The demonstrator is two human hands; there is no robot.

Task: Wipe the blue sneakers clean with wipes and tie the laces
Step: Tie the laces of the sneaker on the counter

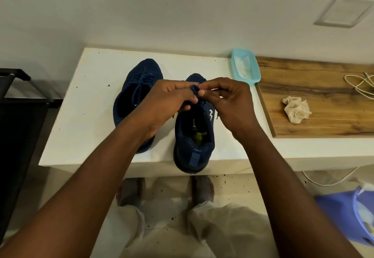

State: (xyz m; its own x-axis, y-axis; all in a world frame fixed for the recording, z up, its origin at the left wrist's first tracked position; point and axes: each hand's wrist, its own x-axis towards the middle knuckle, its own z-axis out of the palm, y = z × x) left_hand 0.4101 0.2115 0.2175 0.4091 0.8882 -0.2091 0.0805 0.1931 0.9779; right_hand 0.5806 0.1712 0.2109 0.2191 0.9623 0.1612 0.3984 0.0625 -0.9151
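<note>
On the white tabletop (85, 100), speckled with dark crumbs, the two hands meet close together above the tongue of the nearer blue knit sneaker (194, 136). The left hand (170, 98) and the right hand (230, 100) each pinch the same small bunched loop of dark blue lace (194, 89) between thumb and fingertips. The main risk looks to be the shoe's footing: its heel juts past the front edge of the table, so a firm tug on the lace towards the body could drag or tip it off onto the floor. The loop is short and tightly gathered, so it may slip out of either pinch before the knot sets, leaving a loose bow. The second blue knit sneaker (139, 83) lies just beside the left forearm, near enough for the arm to nudge it; whether its own laces are tied I cannot tell. The turquoise plastic tub of wipes (247, 79) stands just behind the right hand, where an outward pull might knock it. A crumpled used wipe (296, 109) lies well apart on the wooden board (323, 96).
</note>
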